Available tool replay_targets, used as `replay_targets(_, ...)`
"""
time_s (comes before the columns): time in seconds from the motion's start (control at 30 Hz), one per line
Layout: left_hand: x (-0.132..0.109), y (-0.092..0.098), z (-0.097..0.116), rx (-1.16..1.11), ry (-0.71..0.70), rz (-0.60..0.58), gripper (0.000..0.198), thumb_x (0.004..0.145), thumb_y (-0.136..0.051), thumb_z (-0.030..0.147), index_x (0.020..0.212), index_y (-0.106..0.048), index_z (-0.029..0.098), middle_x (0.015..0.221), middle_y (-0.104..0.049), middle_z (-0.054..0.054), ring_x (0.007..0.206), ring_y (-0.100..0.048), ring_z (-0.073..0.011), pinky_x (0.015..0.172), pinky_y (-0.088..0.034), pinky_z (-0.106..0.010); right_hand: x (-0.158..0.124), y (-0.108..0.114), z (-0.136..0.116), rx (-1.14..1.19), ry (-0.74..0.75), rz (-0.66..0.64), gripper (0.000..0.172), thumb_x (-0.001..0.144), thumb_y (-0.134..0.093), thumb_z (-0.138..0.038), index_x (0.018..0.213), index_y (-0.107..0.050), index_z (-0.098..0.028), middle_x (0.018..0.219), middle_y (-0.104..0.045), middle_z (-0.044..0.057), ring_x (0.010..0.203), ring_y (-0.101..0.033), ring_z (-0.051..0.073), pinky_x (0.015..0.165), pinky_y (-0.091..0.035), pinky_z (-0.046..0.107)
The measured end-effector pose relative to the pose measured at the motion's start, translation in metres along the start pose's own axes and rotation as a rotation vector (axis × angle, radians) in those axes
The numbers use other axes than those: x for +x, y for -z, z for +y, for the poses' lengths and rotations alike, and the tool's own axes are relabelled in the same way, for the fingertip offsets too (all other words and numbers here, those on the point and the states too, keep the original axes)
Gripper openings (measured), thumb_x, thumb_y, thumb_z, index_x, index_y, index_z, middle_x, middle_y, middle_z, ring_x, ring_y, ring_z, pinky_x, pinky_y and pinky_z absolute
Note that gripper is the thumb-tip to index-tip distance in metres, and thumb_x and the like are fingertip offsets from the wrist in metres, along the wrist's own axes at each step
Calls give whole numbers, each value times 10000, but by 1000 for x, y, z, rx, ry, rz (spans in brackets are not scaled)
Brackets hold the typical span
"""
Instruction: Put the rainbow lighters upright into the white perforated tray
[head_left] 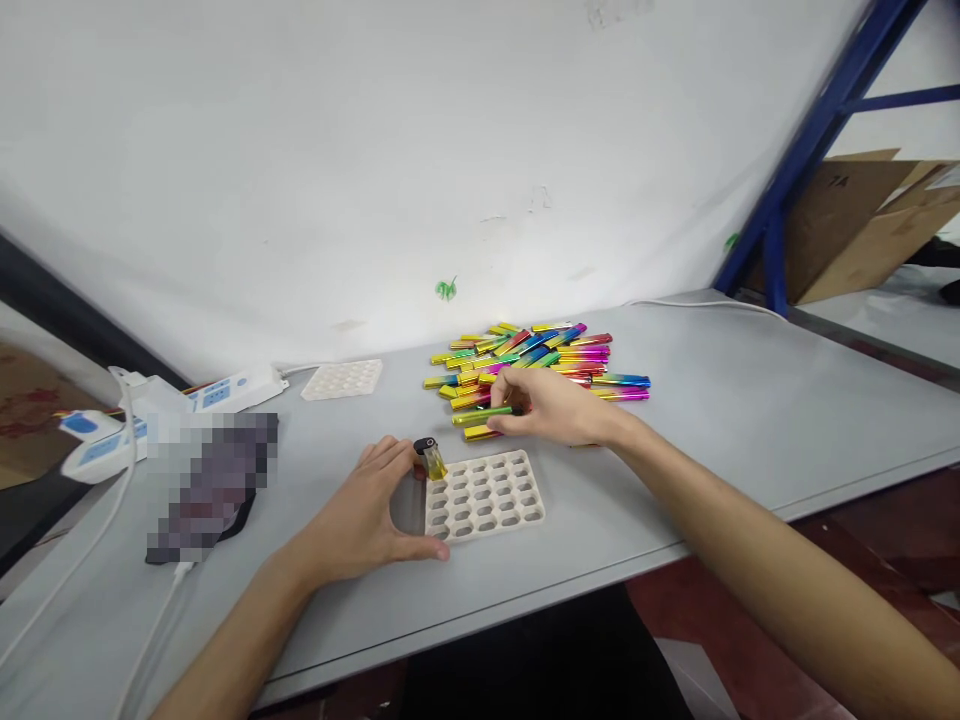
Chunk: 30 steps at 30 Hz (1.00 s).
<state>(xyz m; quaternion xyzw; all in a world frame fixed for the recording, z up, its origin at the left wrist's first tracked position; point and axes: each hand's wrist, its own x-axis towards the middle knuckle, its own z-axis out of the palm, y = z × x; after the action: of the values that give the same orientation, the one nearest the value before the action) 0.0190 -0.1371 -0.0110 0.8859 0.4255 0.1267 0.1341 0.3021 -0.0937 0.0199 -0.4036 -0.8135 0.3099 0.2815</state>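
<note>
A cream tray (484,497) with rows of holes lies on the table in front of me. One lighter (433,462), black-topped with a shiny yellow body, stands a little tilted in its back left corner hole. My left hand (379,510) rests at the tray's left side, thumb stretched along the near corner and fingers beside the standing lighter. Behind the tray, my right hand (536,402) pinches a shiny green-yellow lighter (482,415) lying roughly level at the near edge of a pile of metallic multicoloured lighters (532,350). The fingers hide part of the pile.
A second cream tray (343,379) lies at the back left. Power strips (232,388) with white cables and a blurred-out dark object (214,485) sit on the left. A white wall backs the table; a blue metal frame (776,260) and cardboard boxes (847,220) stand right.
</note>
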Motion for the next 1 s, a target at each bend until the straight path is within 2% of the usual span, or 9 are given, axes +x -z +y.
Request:
replay_targets(0.1, 0, 0, 0, 0, -4, 5, 548, 630, -806, 603, 911, -527, 224, 989, -589, -44, 942, -516, -259, 864, -456, -430, 2, -2, -1, 260, 0, 91, 177, 852, -661, -345, 923, -598, -196, 883, -643, 15, 753, -572, 144, 657, -429, 279)
replay_targets(0.23, 0, 0, 1, 0, 25, 0, 573, 617, -803, 629, 903, -523, 219, 989, -580, -49, 933, -510, -260, 848, -457, -429, 6, -3, 3, 389, -70, 189, 251, 842, -687, -425, 922, -673, -188, 819, -651, 25, 715, -563, 153, 647, -443, 304)
replay_targets(0.43, 1, 0, 1, -21, 54, -28, 588, 616, -805, 634, 897, -504, 215, 990, -558, -51, 942, -494, -264, 856, -445, -432, 12, -10, 8, 669, -122, 246, 301, 866, -659, -483, 886, -644, -184, 900, -698, 54, 843, -635, 182, 818, -502, 361)
replay_targets(0.57, 1, 1, 2, -29, 59, -31, 569, 636, -805, 606, 918, -504, 212, 1005, -552, -53, 951, -488, -262, 859, -442, -430, 12, -14, 7, 806, -148, 223, 171, 903, -609, -382, 915, -580, -214, 719, -613, -13, 651, -601, 140, 670, -499, 312)
replay_targets(0.63, 2, 1, 2, -26, 54, -29, 562, 639, -806, 595, 916, -503, 211, 999, -553, -53, 946, -488, -260, 859, -440, -431, 12, -15, 8, 824, -158, 219, 107, 904, -584, -322, 935, -578, -221, 653, -517, -53, 516, -481, 94, 532, -412, 254)
replay_targets(0.73, 2, 0, 2, -24, 48, -25, 561, 642, -804, 599, 911, -501, 212, 996, -558, -52, 941, -488, -257, 854, -440, -429, 12, -15, 10, 887, -198, 196, 174, 930, -506, -352, 942, -595, -203, 677, -475, -45, 469, -369, 69, 434, -279, 225)
replay_targets(0.8, 2, 0, 2, -24, 44, -21, 570, 641, -799, 616, 910, -500, 213, 993, -561, -51, 940, -490, -256, 851, -440, -427, 13, -15, 10, 923, -206, 189, 234, 948, -473, -395, 925, -590, -193, 719, -514, -20, 509, -427, 84, 438, -319, 227)
replay_targets(0.9, 2, -1, 1, -25, 39, -11, 582, 641, -792, 637, 917, -502, 215, 996, -565, -52, 946, -495, -259, 855, -441, -427, 12, -15, 6, 947, -192, 160, 209, 936, -537, -428, 940, -530, -219, 769, -577, -2, 616, -550, 132, 497, -435, 249)
replay_targets(1.0, 3, -1, 1, -22, 51, 0, 594, 635, -792, 648, 923, -504, 216, 998, -570, -55, 950, -502, -264, 859, -440, -431, 9, -16, 3, 969, -191, 156, 274, 873, -668, -415, 970, -461, -265, 675, -517, -58, 525, -479, 112, 438, -366, 217)
